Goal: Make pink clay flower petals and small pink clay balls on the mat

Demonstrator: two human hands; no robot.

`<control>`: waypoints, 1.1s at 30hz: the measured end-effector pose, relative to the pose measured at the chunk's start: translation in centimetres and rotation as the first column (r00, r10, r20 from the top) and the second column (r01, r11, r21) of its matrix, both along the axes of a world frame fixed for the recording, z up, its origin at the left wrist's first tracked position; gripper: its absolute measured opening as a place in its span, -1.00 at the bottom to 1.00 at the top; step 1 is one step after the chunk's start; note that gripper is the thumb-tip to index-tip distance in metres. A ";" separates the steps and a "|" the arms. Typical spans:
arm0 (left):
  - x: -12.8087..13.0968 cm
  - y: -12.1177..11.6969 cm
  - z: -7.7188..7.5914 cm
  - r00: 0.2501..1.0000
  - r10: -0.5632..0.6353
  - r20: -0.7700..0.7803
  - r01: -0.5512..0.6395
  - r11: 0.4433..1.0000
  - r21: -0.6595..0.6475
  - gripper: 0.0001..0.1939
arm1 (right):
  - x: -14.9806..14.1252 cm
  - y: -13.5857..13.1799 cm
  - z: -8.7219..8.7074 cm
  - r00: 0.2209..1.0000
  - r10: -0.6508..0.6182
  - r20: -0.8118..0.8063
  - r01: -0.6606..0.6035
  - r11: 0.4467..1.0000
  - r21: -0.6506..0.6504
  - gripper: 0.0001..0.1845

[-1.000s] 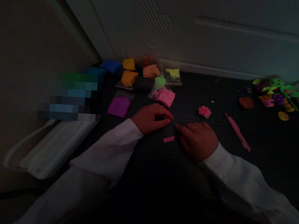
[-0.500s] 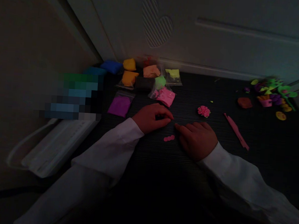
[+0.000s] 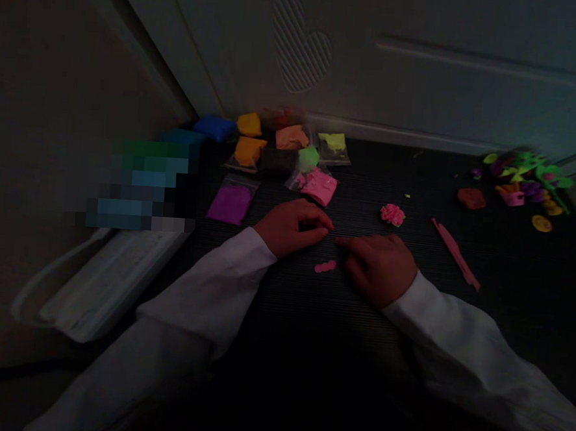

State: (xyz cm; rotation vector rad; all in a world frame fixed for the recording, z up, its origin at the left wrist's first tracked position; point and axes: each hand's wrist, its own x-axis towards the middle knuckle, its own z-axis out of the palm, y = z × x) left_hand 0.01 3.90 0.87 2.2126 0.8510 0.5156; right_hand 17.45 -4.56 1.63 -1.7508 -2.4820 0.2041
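Note:
My left hand (image 3: 294,229) rests on the dark tabletop, its thumb and forefinger curved with a small gap at the tips. I see nothing between them. Just to the right, my right hand (image 3: 382,263) lies palm down, forefinger stretched out and touching the table close to the left fingertips. Whether something tiny is under that fingertip is too dark to tell. Between the hands, nearer to me, lies a short strip of overlapping pink clay discs (image 3: 325,266). Beyond the right hand sits a pink clay flower (image 3: 393,215) with green edging.
A pink clay tool (image 3: 455,254) lies to the right. Bags of coloured clay, among them purple (image 3: 230,203) and pink (image 3: 320,186), are at the back left. A brownish lump (image 3: 471,199) and clay flowers (image 3: 534,178) stand far right. A white power strip (image 3: 113,283) is at left.
My right hand has shifted very slightly to the left, its forefinger a little straighter. The left hand and the objects stay where they were.

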 end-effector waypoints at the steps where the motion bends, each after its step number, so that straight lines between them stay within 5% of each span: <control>1: 0.0 0.0 0.0 1.000 0.002 0.006 -0.002 1.000 0.000 -0.82 | 0.1 0.0 0.0 0.999 -0.003 -0.034 0.003 1.000 -0.004 -0.68; 7: -0.1 -0.1 0.1 1.000 0.000 0.023 0.000 1.000 -0.001 -0.82 | 0.6 0.1 -0.3 0.984 -0.027 -0.177 0.026 1.000 -0.011 -0.67; 18: -0.3 0.3 -0.5 0.995 -0.093 0.035 0.089 0.991 0.100 -0.82 | 0.6 0.0 -0.4 0.999 0.039 -0.013 -0.039 0.998 0.043 -0.67; 33: -0.1 0.2 -0.1 0.999 -0.042 0.013 0.041 0.997 0.065 -0.81 | 0.5 -0.1 -0.3 0.999 0.043 0.010 -0.044 0.996 0.074 -0.67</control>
